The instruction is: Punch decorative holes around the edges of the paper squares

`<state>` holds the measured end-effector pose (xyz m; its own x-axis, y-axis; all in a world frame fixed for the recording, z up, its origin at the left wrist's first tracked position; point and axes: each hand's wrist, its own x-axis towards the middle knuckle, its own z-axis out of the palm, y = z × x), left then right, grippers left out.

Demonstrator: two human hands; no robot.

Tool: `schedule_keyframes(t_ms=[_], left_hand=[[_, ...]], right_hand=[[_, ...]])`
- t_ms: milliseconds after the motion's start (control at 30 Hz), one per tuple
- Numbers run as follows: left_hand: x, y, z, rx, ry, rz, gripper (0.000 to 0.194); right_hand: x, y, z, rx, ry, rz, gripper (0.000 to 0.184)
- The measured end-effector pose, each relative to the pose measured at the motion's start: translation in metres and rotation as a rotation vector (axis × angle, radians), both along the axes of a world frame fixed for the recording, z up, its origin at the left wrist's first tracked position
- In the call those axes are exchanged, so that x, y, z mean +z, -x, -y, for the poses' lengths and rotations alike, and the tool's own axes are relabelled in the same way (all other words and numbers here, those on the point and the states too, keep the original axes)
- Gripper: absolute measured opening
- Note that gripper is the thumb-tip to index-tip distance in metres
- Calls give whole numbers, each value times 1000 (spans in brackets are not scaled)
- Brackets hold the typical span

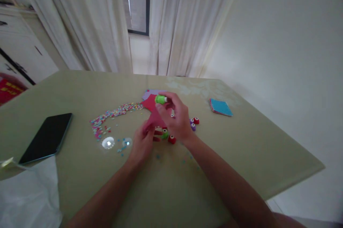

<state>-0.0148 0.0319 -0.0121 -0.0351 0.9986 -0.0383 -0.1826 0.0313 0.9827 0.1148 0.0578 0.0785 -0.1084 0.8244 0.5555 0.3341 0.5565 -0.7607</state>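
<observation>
A pinkish-red sheet of felt or foam is pinched in my left hand, whose lower fingers stick out beneath it. Above the sheet, my right hand grips a small green piece with a white end between thumb and fingers. A red star-shaped sheet and a lilac sheet lie just behind. Small one-eyed figures lie around and below my hands: a green one, a red one, and purple ones beside another red one. My right hand partly hides this group.
A curved trail of colored bits runs across the table to the left. Nearby are two clear round domes, one of them shiny. A dark tablet and white plastic lie left; a blue square stack lies right.
</observation>
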Motion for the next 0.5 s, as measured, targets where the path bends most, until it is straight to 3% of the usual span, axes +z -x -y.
schedule_keyframes(t_ms=[100, 233, 500], left_hand=[[-1, 0, -1, 57, 53, -13, 44], [1, 2, 0, 88, 59, -41, 42], [10, 8, 17, 82, 20, -163, 34]], right_hand=[[-32, -42, 25, -19, 240, -312, 35], [-63, -68, 37, -91, 446, -528, 41], [-65, -60, 39, 111, 761, -753, 42]])
